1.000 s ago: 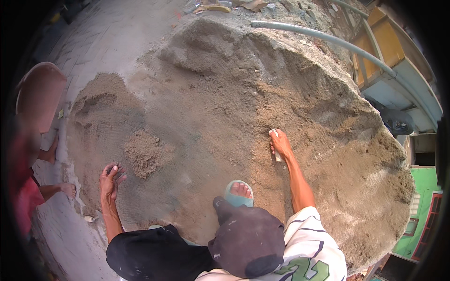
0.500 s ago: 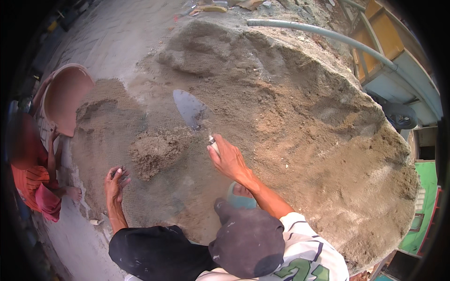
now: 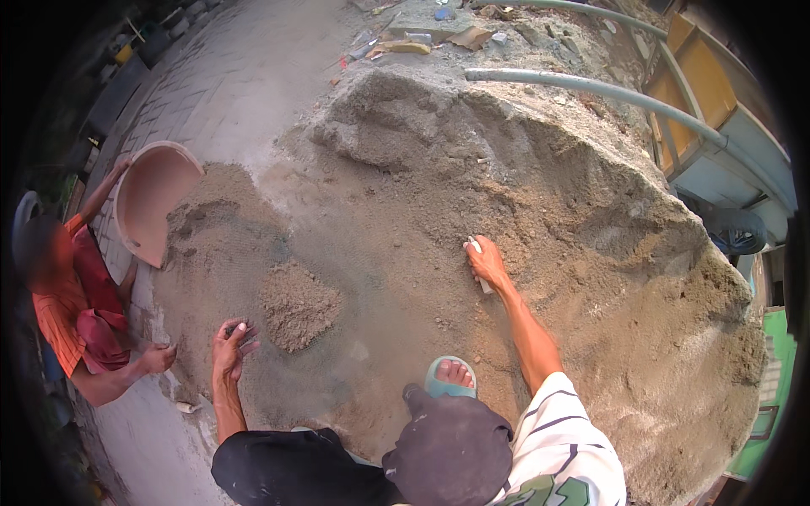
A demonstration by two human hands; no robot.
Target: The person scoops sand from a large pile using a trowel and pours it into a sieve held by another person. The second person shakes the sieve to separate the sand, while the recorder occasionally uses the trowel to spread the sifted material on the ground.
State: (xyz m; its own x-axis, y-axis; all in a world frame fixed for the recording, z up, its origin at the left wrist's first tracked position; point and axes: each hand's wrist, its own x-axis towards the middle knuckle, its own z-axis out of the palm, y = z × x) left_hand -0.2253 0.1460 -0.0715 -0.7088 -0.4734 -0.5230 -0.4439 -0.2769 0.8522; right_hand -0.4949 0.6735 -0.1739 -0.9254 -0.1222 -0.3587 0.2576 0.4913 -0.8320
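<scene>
Right grip (image 3: 484, 260), bare hand: fingers clamped on a trowel (image 3: 485, 287) with a pale, rod-shaped handle; blade hidden in this view. Position: right of and slightly beyond the low, rounded mound of crumbly brown sand (image 3: 299, 310), well apart from it.

Left grip (image 3: 234, 347), bare hand: fingers apart, holding nothing visible. Position: just beside the mound, on its near left.

Pale teal, open-toed slipper (image 3: 442, 388), worn on a bare foot: near right of the mound.

Co-worker (image 3: 61, 325) in an orange top: left of the mound; one hand at the rim of the basin, the other lowered and apart from it.

Wide, round, pinkish-brown basin (image 3: 156, 202): tilted on its side, beyond the mound to the left.

Broad, uneven heap of brown sand (image 3: 624, 278): right of the mound, extending beyond it.

Long, bent, grey pipe (image 3: 591, 82): far right of the mound, past the heap.

Ochre-and-grey, boxy structure (image 3: 704, 72): farthest right beyond the mound.
</scene>
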